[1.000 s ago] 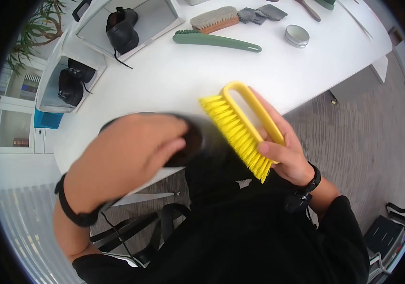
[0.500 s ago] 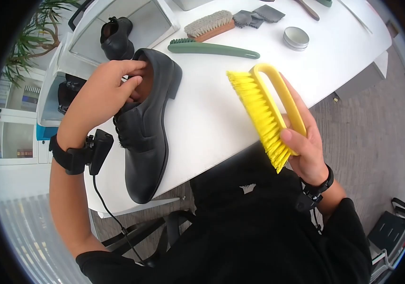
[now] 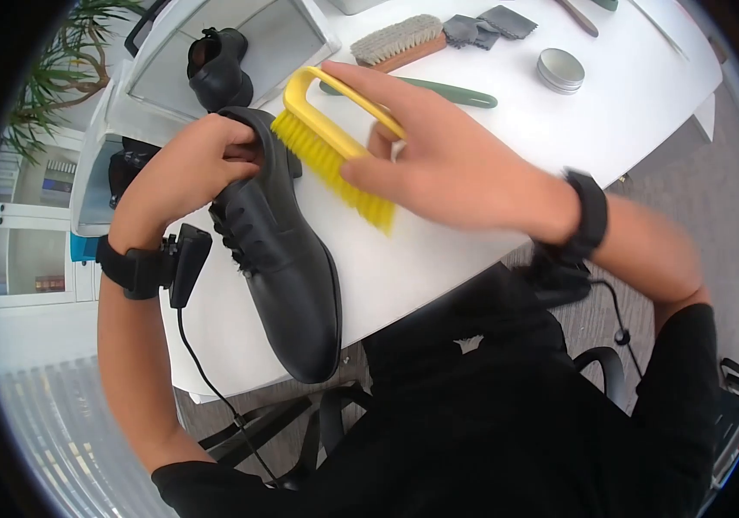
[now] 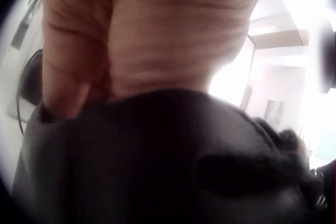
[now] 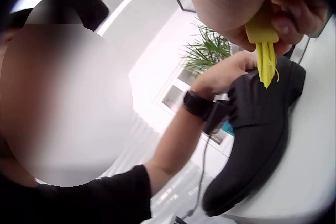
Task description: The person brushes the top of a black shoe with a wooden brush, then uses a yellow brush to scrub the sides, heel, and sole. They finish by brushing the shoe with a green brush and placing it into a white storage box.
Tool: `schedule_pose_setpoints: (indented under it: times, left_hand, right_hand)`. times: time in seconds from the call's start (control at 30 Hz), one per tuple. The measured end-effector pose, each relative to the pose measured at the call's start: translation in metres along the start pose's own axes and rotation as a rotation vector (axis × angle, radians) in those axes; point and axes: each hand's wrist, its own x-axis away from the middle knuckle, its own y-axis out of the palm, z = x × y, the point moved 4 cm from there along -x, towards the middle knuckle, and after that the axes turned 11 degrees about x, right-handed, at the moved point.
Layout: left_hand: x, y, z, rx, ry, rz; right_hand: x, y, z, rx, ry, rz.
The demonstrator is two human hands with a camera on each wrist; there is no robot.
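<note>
In the head view a black lace-up shoe [image 3: 287, 268] is held at the table's near edge, toe toward the person. The left hand [image 3: 197, 164] has its fingers inside the shoe's opening and grips it there; the fingertips are hidden. The right hand [image 3: 438, 155] grips the handle of a yellow brush [image 3: 331, 129], whose bristles face the side of the shoe near the heel. In the right wrist view the bristles of the yellow brush [image 5: 266, 64] overlap the upper part of the shoe [image 5: 257, 124]; contact is hard to tell. The left wrist view shows the left palm [image 4: 168, 35] close above dark leather [image 4: 131, 150].
Beyond the hands on the white table [image 3: 611, 112] lie a wooden brush [image 3: 400, 43], a green-handled brush [image 3: 464, 94], grey cloths [image 3: 490, 28] and a round tin [image 3: 559, 71]. At the far left, a grey box [image 3: 279, 43] holds another black shoe [image 3: 218, 71].
The right hand has moved left with the yellow brush, up to the shoe. The shoe, blurred at first under the left hand, now shows clearly, and its toe has swung right.
</note>
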Motion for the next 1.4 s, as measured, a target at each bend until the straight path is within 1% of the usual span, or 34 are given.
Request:
schedule_pose_setpoints:
  times: [0.03, 0.07, 0.1, 0.13, 0.2, 0.27, 0.3, 0.43, 0.5, 0.53, 0.6, 0.63, 0.7, 0.73, 0.8, 0.87, 0.93, 1.0, 1.07, 1.1, 1.17, 1.33, 1.4]
  left_hand:
    - [-0.002, 0.0, 0.002, -0.011, 0.032, -0.027]
    - [-0.004, 0.0, 0.004, -0.015, 0.034, -0.025]
    - [-0.007, 0.002, 0.006, -0.146, 0.006, -0.001]
    - [-0.009, 0.002, 0.008, -0.277, -0.022, 0.026]
    - [-0.004, 0.007, 0.011, -0.34, -0.015, 0.04]
    - [0.001, 0.014, 0.011, -0.405, 0.177, 0.127]
    - [-0.002, 0.015, 0.008, -0.4, 0.131, 0.107]
    - [0.0, 0.015, 0.011, -0.434, 0.15, 0.119]
    - [-0.001, 0.015, 0.006, -0.496, 0.134, 0.129]
    - [0.0, 0.016, 0.006, -0.493, 0.131, 0.127]
    - [0.0, 0.016, 0.01, -0.424, 0.1, 0.148]
    - [-0.001, 0.017, 0.01, -0.42, 0.101, 0.147]
    - [0.0, 0.017, 0.014, -0.343, 0.146, 0.204]
    - [0.0, 0.017, 0.015, -0.344, 0.146, 0.206]
    - [0.003, 0.017, 0.017, -0.348, 0.152, 0.231]
    - [-0.001, 0.017, 0.007, -0.361, 0.134, 0.226]
    - [-0.002, 0.018, 0.008, -0.373, 0.118, 0.221]
    - [-0.001, 0.017, 0.012, -0.353, 0.051, 0.203]
    - [-0.003, 0.017, 0.005, -0.314, 0.081, 0.196]
    - [-0.004, 0.017, 0.002, -0.271, 0.107, 0.187]
    - [-0.006, 0.017, -0.001, -0.299, 0.113, 0.2]
    - [-0.004, 0.015, -0.002, -0.309, 0.126, 0.22]
    - [-0.002, 0.015, 0.001, -0.284, 0.061, 0.218]
  right_hand:
    - [-0.015, 0.006, 0.006, -0.001, -0.003, 0.003]
    - [-0.031, 0.011, 0.014, 0.049, 0.03, 0.007]
    - [-0.045, 0.015, 0.022, 0.099, 0.066, 0.01]
    - [-0.059, 0.019, 0.028, 0.099, 0.063, 0.014]
    - [-0.079, 0.025, 0.038, 0.051, 0.158, 0.032]
    - [-0.086, 0.037, 0.039, 0.051, 0.136, 0.032]
    - [-0.087, 0.04, 0.036, 0.052, 0.119, 0.029]
    - [-0.091, 0.042, 0.031, 0.017, 0.153, -0.017]
    - [-0.091, 0.04, 0.026, -0.019, 0.106, -0.011]
    - [-0.089, 0.038, 0.023, -0.02, 0.108, -0.015]
    - [-0.077, 0.037, 0.016, 0.017, 0.129, -0.109]
    - [-0.07, 0.039, 0.017, 0.018, 0.132, -0.11]
    - [-0.057, 0.042, 0.018, -0.029, 0.123, -0.02]
    - [-0.051, 0.043, 0.018, -0.028, 0.121, -0.019]
    - [-0.037, 0.047, 0.018, -0.098, 0.202, -0.066]
    - [-0.02, 0.051, 0.015, -0.144, 0.193, -0.076]
    - [-0.002, 0.055, 0.009, -0.202, 0.174, -0.083]
    - [0.014, 0.056, 0.004, -0.248, 0.18, -0.108]
    - [0.028, 0.057, 0.0, -0.285, 0.21, -0.197]
    - [0.031, 0.055, -0.002, -0.285, 0.207, -0.193]
    - [0.036, 0.054, -0.004, -0.272, 0.198, -0.227]
    - [0.047, 0.053, -0.004, -0.189, 0.129, -0.176]
    - [0.046, 0.05, -0.004, -0.174, 0.121, -0.151]
